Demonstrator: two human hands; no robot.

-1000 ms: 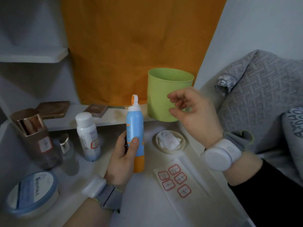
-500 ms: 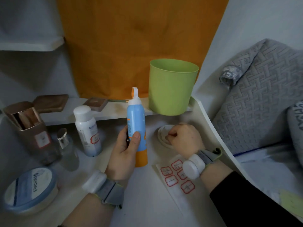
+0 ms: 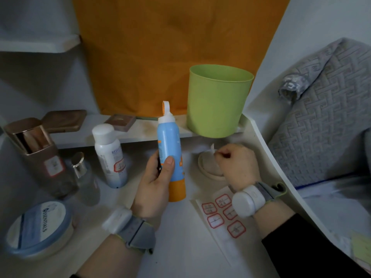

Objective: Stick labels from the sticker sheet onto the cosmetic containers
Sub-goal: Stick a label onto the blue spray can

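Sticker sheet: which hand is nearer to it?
Right. The right hand is just beyond the sticker sheet, its wrist over it; the left hand holds the blue bottle to its left.

Green plastic cup (image 3: 217, 101) on the white ledge (image 3: 80, 136), before an orange panel (image 3: 170, 53); two brown compacts (image 3: 64, 120) at left; grey quilted fabric (image 3: 329, 117) at right.

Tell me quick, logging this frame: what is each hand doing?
Left hand: closed around the blue bottle.
Right hand: fingers pinched; what they hold cannot be told.
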